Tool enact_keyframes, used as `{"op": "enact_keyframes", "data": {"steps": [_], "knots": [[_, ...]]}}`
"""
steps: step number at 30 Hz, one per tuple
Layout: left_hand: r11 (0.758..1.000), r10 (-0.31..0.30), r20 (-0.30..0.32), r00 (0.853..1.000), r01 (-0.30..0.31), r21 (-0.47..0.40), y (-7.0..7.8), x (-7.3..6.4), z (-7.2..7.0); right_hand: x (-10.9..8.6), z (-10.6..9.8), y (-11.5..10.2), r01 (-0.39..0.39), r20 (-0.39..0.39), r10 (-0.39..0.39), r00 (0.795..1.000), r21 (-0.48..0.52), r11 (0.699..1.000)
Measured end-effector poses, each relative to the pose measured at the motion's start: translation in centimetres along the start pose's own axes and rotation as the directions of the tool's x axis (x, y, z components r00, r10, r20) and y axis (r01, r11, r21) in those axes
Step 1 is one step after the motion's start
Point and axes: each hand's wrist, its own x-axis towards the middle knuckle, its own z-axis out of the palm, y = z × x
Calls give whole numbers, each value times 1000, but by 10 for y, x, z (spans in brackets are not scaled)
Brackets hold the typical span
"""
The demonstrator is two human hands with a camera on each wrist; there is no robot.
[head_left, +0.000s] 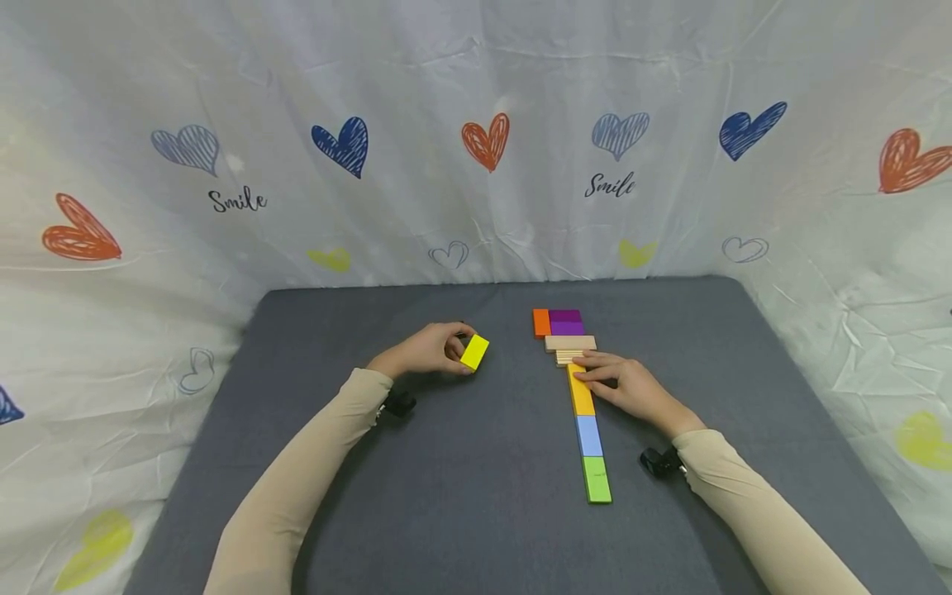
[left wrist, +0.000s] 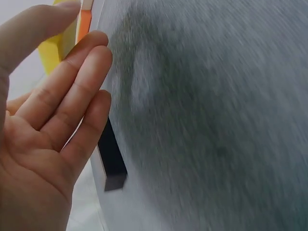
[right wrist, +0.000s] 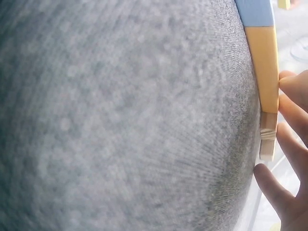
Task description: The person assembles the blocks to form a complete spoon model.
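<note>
My left hand (head_left: pixel 431 347) pinches a bright yellow block (head_left: pixel 474 353) between thumb and fingers, left of a row of blocks and tilted. The fingertips of my right hand (head_left: pixel 632 388) rest on the upper end of an amber block (head_left: pixel 583 395) and by a ribbed wooden piece (head_left: pixel 565 358). Below the amber block, end to end, lie a light blue block (head_left: pixel 590 435) and a green block (head_left: pixel 597 481). Above the ribbed piece is a plain wooden block (head_left: pixel 570 343), topped by an orange block (head_left: pixel 540 323) and purple blocks (head_left: pixel 567 322) side by side.
A black bar (left wrist: pixel 112 156) lies beyond my left fingers in the left wrist view; in the head view that hand mostly hides it. The dark grey tabletop (head_left: pixel 476 512) ends at a white curtain (head_left: pixel 416 215) printed with hearts.
</note>
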Motion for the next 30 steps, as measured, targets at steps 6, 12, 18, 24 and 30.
{"op": "enact_keyframes", "data": {"steps": [6, 12, 18, 24, 30], "knots": [[1000, 21, -45, 999, -21, 3, 11, 13, 10, -1, 0, 0, 7, -3, -7, 1000, 2, 1000], [999, 42, -175, 984, -36, 39, 21, 30, 21, 0, 0, 1, 5, -6, -5, 1000, 2, 1000], [996, 89, -270, 959, -79, 48, 30, 45, 33, 0, 0, 2, 5, -6, -5, 1000, -4, 1000], [993, 94, -316, 944, -68, 92, 41, 60, 45, 0, 0, 1, -15, 1, 15, 1000, -13, 1000], [986, 66, -341, 938, -9, 166, 52, 74, 52, 1, 1, 1, -10, -1, 10, 1000, -19, 1000]]}}
